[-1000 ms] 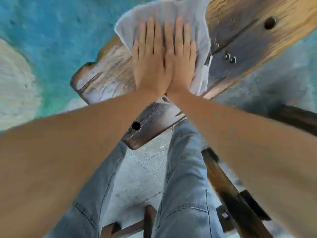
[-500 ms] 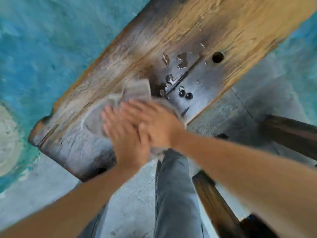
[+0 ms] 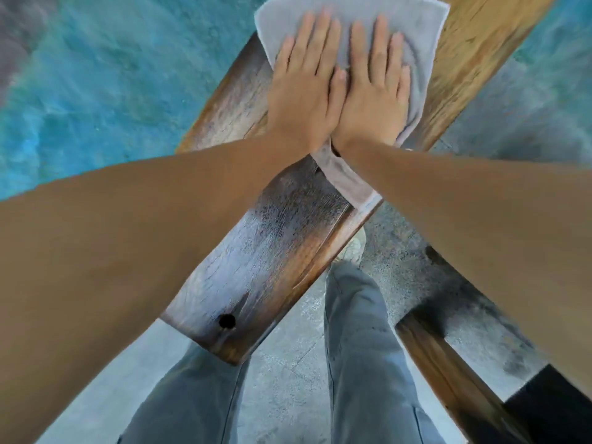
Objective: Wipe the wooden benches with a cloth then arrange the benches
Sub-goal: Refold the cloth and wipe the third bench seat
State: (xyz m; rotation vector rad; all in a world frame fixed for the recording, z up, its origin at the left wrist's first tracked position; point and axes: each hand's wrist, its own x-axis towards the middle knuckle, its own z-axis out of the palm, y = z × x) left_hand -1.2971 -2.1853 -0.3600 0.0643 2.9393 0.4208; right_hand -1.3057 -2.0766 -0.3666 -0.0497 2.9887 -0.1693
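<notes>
A worn wooden bench (image 3: 266, 251) runs diagonally from the bottom centre to the top right; its near end is dark and wet-looking, with a round hole. A grey cloth (image 3: 423, 36) lies spread on the bench top, far along it. My left hand (image 3: 301, 91) and my right hand (image 3: 374, 100) lie flat side by side on the cloth, thumbs overlapping, pressing it onto the wood. A tail of the cloth trails back under my right wrist.
A second dark wooden bench (image 3: 448, 379) stands at the lower right, close to my right leg (image 3: 358, 347). The floor is blue-painted (image 3: 112, 75) at the left and grey concrete (image 3: 288, 363) under my feet.
Half a second ago both hands had drawn the bunched cloth back toward the bench's near end. They have now slid it away along the bench, spread out flat.
</notes>
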